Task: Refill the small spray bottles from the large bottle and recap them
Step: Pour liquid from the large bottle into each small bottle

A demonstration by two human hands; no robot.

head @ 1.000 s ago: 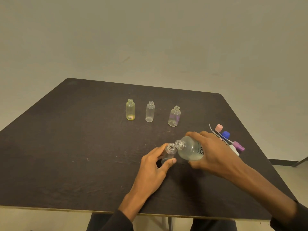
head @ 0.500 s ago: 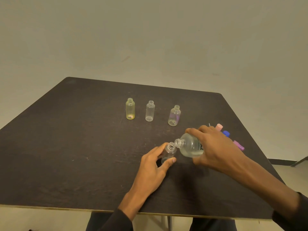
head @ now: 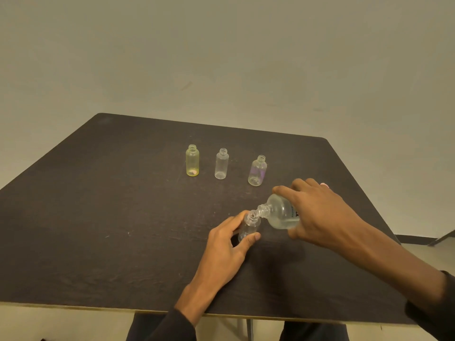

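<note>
Two hands are busy near you on the dark table (head: 98, 217). Your left hand (head: 226, 247) wraps its thumb and fingers around a small clear bottle (head: 249, 228) standing upright. Just to its right, your right hand (head: 317, 215) grips the big bottle (head: 280, 214) from above and tips it on its side, so its open mouth touches the small bottle's mouth. Farther away, three more small open bottles stand in a row: a yellow one (head: 192, 160) on the left, a clear one (head: 221, 164) in the middle, and a purple one (head: 257, 170) on the right.
</note>
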